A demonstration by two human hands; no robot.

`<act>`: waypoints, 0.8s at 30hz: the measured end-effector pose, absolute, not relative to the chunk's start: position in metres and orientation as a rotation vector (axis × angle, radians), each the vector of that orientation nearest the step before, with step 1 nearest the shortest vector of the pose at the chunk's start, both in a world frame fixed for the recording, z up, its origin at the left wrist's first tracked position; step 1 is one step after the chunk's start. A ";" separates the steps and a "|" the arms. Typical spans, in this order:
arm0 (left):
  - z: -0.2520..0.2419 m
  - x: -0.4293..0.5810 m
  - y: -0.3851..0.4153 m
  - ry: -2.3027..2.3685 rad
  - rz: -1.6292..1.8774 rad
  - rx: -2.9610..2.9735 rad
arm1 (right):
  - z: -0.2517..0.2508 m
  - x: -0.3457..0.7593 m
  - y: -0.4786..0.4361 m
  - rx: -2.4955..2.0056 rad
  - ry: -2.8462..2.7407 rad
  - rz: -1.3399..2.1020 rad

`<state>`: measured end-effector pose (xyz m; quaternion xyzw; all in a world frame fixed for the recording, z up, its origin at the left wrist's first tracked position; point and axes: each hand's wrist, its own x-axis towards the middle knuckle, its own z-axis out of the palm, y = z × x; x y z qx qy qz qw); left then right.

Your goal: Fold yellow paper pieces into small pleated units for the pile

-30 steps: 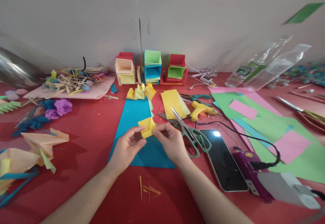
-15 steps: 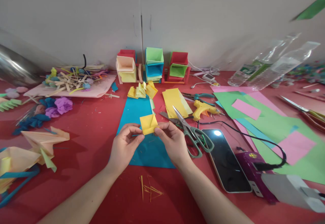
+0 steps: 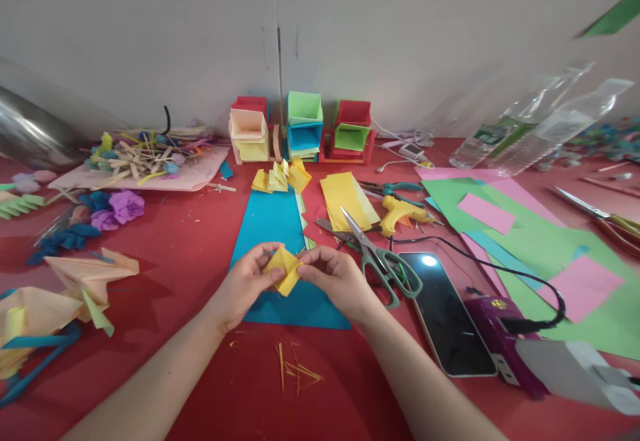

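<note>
A small folded piece of yellow paper [image 3: 286,279] is held up between both hands, above a blue paper sheet [image 3: 273,217]. My left hand [image 3: 247,284] pinches its left side between thumb and fingers. My right hand [image 3: 336,277] pinches the right corner with thumb and forefinger. Beyond the hands, several folded yellow paper pieces [image 3: 280,177] rest at the far end of the blue sheet. A stack of yellow paper [image 3: 345,201] lies to their right. Green-handled scissors [image 3: 383,264] lie open just right of my right hand.
A phone [image 3: 447,314], a purple power strip [image 3: 500,317] and a yellow glue gun [image 3: 403,215] lie on the right. Green paper [image 3: 530,247] and plastic bottles [image 3: 555,127] are farther right. Small paper boxes [image 3: 304,124] stand by the wall. Thin yellow scraps [image 3: 297,369] lie in front.
The yellow paper has been lowered slightly and turned so that a corner points up. My left thumb now lies across its front, and both hands have moved a little toward me.
</note>
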<state>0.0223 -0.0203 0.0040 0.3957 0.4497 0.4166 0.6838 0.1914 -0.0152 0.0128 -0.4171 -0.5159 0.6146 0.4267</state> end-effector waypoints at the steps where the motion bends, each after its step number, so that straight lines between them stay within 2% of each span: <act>1: 0.005 0.021 -0.020 0.994 0.893 0.903 | 0.013 0.191 -0.015 -1.040 -1.302 1.512; 8: 0.008 0.020 -0.023 0.987 0.782 0.828 | 0.015 0.191 -0.016 -1.050 -1.438 1.385; 16: 0.010 0.026 -0.025 1.109 0.989 0.813 | 0.011 0.185 -0.020 -1.114 -1.581 1.219; 24: 0.007 0.024 -0.023 1.163 0.997 0.773 | 0.007 0.189 -0.018 -1.095 -1.550 1.284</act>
